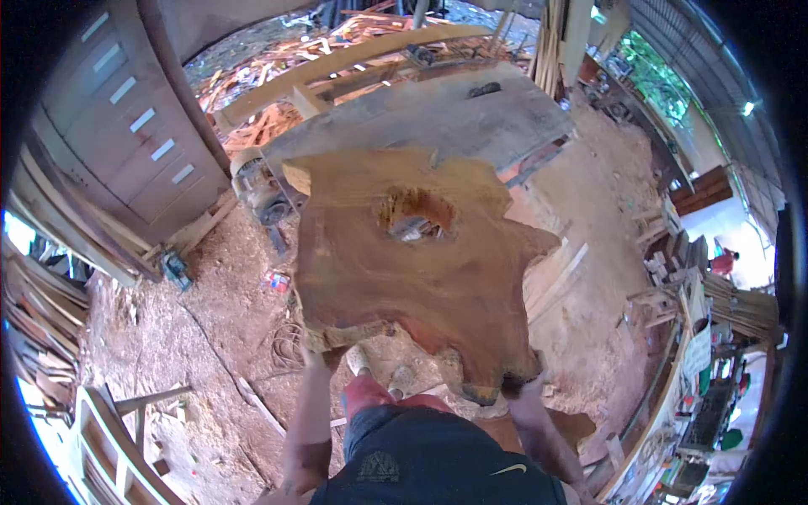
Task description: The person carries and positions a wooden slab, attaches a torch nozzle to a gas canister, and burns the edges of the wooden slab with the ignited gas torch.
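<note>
Between left hand (323,358) and right hand (526,390), gripping a wooden slab (412,286) with both. Below them, wearing a swoosh-marked shirt (429,463).

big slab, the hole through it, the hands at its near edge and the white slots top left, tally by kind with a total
Slab: 1
Hole: 1
Hands: 2 (left hand, right hand)
White slots: 6
Total: 10

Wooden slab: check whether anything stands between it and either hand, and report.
Nothing visible does. The left hand and right hand are both right at the near edge of the wooden slab, at opposite ends, with no object showing between. The fingers are mostly hidden, so the underside can't be checked.
</note>
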The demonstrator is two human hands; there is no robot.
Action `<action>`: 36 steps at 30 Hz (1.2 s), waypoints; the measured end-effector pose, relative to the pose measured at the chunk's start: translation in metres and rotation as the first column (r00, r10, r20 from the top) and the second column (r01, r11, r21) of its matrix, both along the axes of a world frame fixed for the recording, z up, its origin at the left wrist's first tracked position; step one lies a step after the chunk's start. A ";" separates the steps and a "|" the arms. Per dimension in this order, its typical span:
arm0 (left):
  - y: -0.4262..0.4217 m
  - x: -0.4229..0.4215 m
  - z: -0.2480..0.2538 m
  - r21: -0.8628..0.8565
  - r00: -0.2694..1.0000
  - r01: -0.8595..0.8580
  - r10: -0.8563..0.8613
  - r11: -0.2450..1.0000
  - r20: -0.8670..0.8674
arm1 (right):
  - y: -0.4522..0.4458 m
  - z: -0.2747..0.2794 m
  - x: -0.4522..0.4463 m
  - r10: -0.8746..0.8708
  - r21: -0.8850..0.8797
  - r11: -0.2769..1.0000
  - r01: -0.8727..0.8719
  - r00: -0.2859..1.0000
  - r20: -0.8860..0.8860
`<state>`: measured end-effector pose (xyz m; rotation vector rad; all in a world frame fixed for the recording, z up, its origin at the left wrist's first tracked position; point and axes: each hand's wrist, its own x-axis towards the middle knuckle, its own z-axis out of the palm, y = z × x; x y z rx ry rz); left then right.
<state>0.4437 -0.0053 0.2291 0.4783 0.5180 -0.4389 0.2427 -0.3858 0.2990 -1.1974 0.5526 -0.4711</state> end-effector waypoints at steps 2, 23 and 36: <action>0.012 0.001 0.012 0.014 0.999 0.036 -0.036 0.999 0.023 | -0.015 -0.026 -0.023 0.106 0.037 0.994 -0.105 0.994 -0.032; 0.107 0.238 -0.126 0.723 0.949 0.313 -0.229 0.616 -0.216 | 0.084 -0.167 0.145 0.053 0.716 0.680 0.157 0.964 -0.261; 0.104 0.286 -0.086 0.900 0.890 0.360 -0.378 0.245 -0.254 | 0.180 -0.261 0.191 0.036 0.734 0.636 0.236 0.942 -0.334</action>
